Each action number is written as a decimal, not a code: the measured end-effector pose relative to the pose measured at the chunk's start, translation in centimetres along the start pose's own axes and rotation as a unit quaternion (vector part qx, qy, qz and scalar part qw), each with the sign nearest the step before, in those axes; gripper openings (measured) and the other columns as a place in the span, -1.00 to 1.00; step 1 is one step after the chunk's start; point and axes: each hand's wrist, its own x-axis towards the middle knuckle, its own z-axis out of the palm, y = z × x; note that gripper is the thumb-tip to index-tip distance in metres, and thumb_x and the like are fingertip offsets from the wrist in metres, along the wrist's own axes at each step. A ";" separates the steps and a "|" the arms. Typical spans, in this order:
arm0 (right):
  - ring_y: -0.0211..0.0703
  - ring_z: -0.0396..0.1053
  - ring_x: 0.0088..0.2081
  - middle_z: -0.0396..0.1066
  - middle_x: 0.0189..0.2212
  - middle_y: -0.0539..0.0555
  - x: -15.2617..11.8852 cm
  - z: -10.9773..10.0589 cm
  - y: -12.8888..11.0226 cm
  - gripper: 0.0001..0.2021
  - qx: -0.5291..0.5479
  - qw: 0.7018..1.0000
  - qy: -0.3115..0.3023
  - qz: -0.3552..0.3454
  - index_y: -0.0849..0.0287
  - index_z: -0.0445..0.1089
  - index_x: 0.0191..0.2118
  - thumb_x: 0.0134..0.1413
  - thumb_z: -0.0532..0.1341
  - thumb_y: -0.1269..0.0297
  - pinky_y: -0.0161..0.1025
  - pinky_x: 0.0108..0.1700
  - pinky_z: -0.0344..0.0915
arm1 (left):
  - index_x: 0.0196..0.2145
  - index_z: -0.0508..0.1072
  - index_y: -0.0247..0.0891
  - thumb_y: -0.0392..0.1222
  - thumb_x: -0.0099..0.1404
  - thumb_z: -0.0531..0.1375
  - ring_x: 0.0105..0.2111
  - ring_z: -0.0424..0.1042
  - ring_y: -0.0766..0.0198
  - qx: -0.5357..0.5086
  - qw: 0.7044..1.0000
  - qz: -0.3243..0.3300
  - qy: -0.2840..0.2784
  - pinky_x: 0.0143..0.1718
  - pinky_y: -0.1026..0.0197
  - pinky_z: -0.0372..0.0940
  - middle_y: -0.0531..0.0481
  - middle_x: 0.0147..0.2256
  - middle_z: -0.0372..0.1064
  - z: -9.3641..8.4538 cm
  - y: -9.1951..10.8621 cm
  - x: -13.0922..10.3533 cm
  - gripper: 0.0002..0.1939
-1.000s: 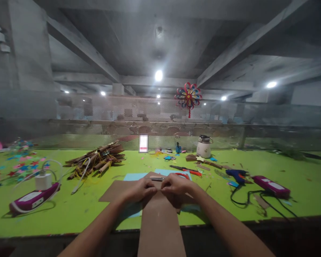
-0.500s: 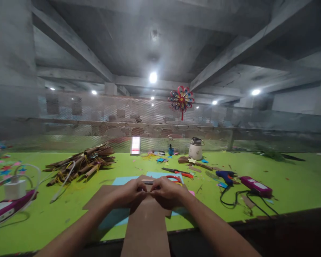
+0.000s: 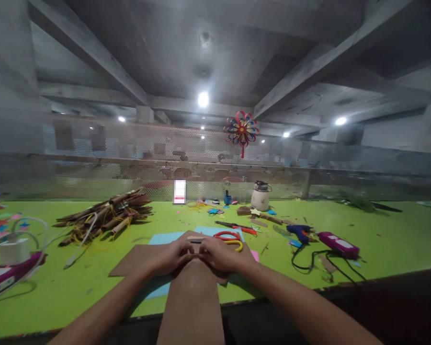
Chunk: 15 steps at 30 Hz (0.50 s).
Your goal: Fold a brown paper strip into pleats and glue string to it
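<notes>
A long strip of brown cardboard runs from the table's front edge up to my hands. My left hand pinches its far end, fingertips pressed together. Close beside it, my right hand grips the same end, fingers curled. The far edge looks bent between them. Beneath lie another brown sheet and light blue paper. Scissors with red and yellow handles lie just beyond my right hand, their blades partly behind my fingers.
Bundled brown rolls lie at the left, near a white charger on a purple power strip. At the right are a blue glue gun and another purple power strip. A jug stands behind.
The view has shifted slightly. Both hands stay at the cardboard's far end, and the strip's far edge now shows more clearly between the fingers.
</notes>
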 end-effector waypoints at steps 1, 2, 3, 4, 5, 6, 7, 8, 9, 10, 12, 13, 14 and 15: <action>-0.23 0.26 -0.41 0.41 -0.41 0.07 -0.2 0.1 0.0 -0.85 0.001 1.000 0.007 -0.011 0.23 0.41 -0.39 0.12 0.14 0.31 -0.34 -0.40 0.09 | -0.33 0.40 -0.30 0.09 0.29 -0.02 -0.38 0.26 0.27 0.000 1.000 0.007 0.003 -0.34 0.26 0.16 -0.04 -0.36 0.34 0.0 0.0 0.0 -0.60; -0.23 0.25 -0.40 0.40 -0.41 0.08 -0.4 0.3 0.0 -0.84 0.007 1.000 0.015 -0.023 0.23 0.39 -0.40 0.13 0.12 0.32 -0.33 -0.39 0.10 | -0.33 0.41 -0.30 0.07 0.29 -0.01 -0.37 0.27 0.26 0.001 1.000 0.010 0.004 -0.33 0.25 0.16 -0.05 -0.34 0.35 0.0 0.1 0.0 -0.61; -0.22 0.25 -0.39 0.39 -0.39 0.08 -0.7 0.4 0.1 -0.85 0.016 0.999 0.029 -0.032 0.23 0.38 -0.40 0.14 0.12 0.32 -0.33 -0.38 0.11 | -0.33 0.42 -0.31 0.04 0.29 0.00 -0.35 0.28 0.25 0.003 1.000 0.008 0.002 -0.32 0.25 0.16 -0.06 -0.33 0.35 0.1 0.2 -0.1 -0.63; -0.21 0.26 -0.37 0.38 -0.38 0.09 -0.9 0.6 0.3 -0.85 0.028 0.998 0.047 -0.038 0.24 0.37 -0.41 0.14 0.12 0.33 -0.32 -0.35 0.13 | -0.32 0.43 -0.32 0.02 0.28 0.02 -0.35 0.28 0.25 0.001 1.000 -0.003 0.007 -0.33 0.25 0.15 -0.07 -0.33 0.35 0.1 0.3 -0.1 -0.65; -0.20 0.26 -0.35 0.37 -0.38 0.09 -1.1 0.9 0.5 -0.87 0.038 0.997 0.053 -0.045 0.24 0.36 -0.40 0.13 0.13 0.34 -0.31 -0.33 0.14 | -0.31 0.44 -0.33 -0.01 0.28 0.04 -0.37 0.28 0.26 -0.006 1.000 -0.007 0.006 -0.35 0.26 0.15 -0.07 -0.33 0.36 0.2 0.4 -0.1 -0.67; -0.19 0.26 -0.35 0.36 -0.38 0.10 -1.3 1.1 0.7 -0.88 0.044 0.996 0.063 -0.043 0.24 0.36 -0.41 0.11 0.14 0.36 -0.30 -0.31 0.16 | -0.31 0.44 -0.34 -0.04 0.27 0.06 -0.39 0.28 0.27 -0.011 1.000 -0.008 -0.002 -0.37 0.27 0.15 -0.07 -0.35 0.36 0.3 0.5 -0.1 -0.70; -0.19 0.27 -0.34 0.36 -0.38 0.10 -1.5 1.2 0.9 -0.90 0.047 0.996 0.067 -0.039 0.24 0.36 -0.41 0.10 0.15 0.37 -0.29 -0.30 0.16 | -0.32 0.44 -0.34 -0.08 0.26 0.07 -0.42 0.27 0.29 -0.018 1.000 -0.010 -0.014 -0.39 0.28 0.14 -0.06 -0.38 0.36 0.3 0.6 -0.1 -0.73; -0.19 0.27 -0.35 0.36 -0.38 0.10 -1.6 1.3 1.0 -0.91 0.047 0.996 0.064 -0.035 0.24 0.37 -0.40 0.09 0.15 0.39 -0.29 -0.30 0.16 | -0.34 0.44 -0.35 -0.11 0.25 0.08 -0.45 0.26 0.31 -0.023 0.999 -0.012 -0.019 -0.41 0.28 0.13 -0.04 -0.42 0.36 0.4 0.6 0.0 -0.75; -0.19 0.26 -0.37 0.36 -0.39 0.10 -1.6 1.3 1.1 -0.90 0.046 0.997 0.059 -0.033 0.24 0.38 -0.40 0.09 0.15 0.39 -0.29 -0.31 0.16 | -0.34 0.45 -0.35 -0.14 0.23 0.10 -0.45 0.25 0.31 -0.027 0.999 -0.011 -0.016 -0.41 0.29 0.13 -0.04 -0.43 0.36 0.5 0.6 0.1 -0.78; -0.20 0.26 -0.38 0.36 -0.40 0.10 -1.7 1.3 1.2 -0.90 0.044 0.997 0.051 -0.033 0.24 0.38 -0.41 0.10 0.16 0.38 -0.29 -0.32 0.15 | -0.35 0.45 -0.36 -0.17 0.22 0.12 -0.45 0.25 0.32 -0.025 1.000 -0.010 -0.013 -0.41 0.30 0.13 -0.04 -0.43 0.36 0.5 0.6 0.1 -0.80; -0.20 0.27 -0.37 0.37 -0.40 0.09 -1.7 1.0 1.1 -0.89 0.040 0.998 0.037 -0.036 0.24 0.39 -0.40 0.11 0.16 0.37 -0.29 -0.32 0.15 | -0.35 0.47 -0.35 -0.17 0.21 0.12 -0.46 0.25 0.33 -0.018 1.000 -0.017 -0.017 -0.44 0.31 0.11 -0.05 -0.43 0.37 0.6 0.7 0.2 -0.80; -0.19 0.27 -0.36 0.38 -0.39 0.10 -1.7 0.9 1.1 -0.88 0.036 0.998 0.030 -0.038 0.23 0.39 -0.40 0.12 0.16 0.35 -0.29 -0.32 0.15 | -0.35 0.47 -0.35 -0.16 0.21 0.12 -0.47 0.26 0.33 -0.014 1.000 -0.017 -0.020 -0.45 0.31 0.11 -0.05 -0.44 0.37 0.6 0.8 0.2 -0.80; -0.18 0.27 -0.35 0.38 -0.39 0.10 -1.6 0.7 1.0 -0.87 0.032 0.998 0.026 -0.039 0.23 0.40 -0.39 0.13 0.15 0.34 -0.28 -0.31 0.16 | -0.35 0.48 -0.34 -0.15 0.22 0.12 -0.47 0.26 0.33 -0.011 1.000 -0.016 -0.021 -0.45 0.31 0.10 -0.05 -0.44 0.37 0.6 0.8 0.2 -0.79; -0.18 0.28 -0.35 0.38 -0.38 0.10 -1.6 0.6 1.0 -0.86 0.026 0.999 0.022 -0.040 0.23 0.41 -0.38 0.13 0.15 0.32 -0.28 -0.31 0.16 | -0.35 0.48 -0.34 -0.14 0.22 0.12 -0.47 0.26 0.33 -0.009 1.000 -0.014 -0.022 -0.45 0.32 0.10 -0.04 -0.45 0.37 0.6 0.8 0.2 -0.78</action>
